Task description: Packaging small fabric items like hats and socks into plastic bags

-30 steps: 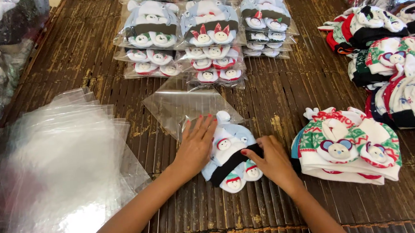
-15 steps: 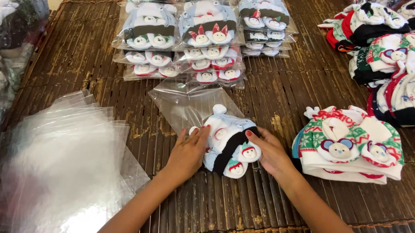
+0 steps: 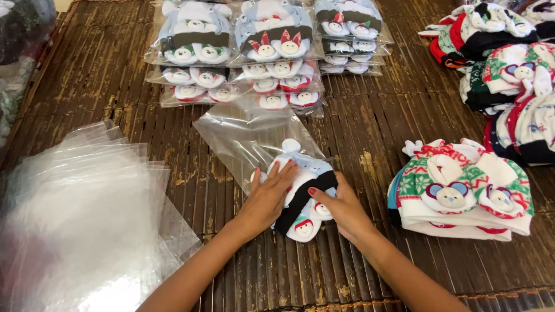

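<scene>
Left hand (image 3: 268,198) flat on the hat (image 3: 301,189), fingers spread; right hand (image 3: 339,209) gripping its near edge. Hat half inside the clear bag (image 3: 246,138), on the mat just left of the loose hat stack (image 3: 460,189).

Left hand (image 3: 268,196) flat, fingers spread and pointing up-right, right hand (image 3: 339,208) palm down, fingers curled leftward, both forearms angled inward from below, wrists near together
</scene>
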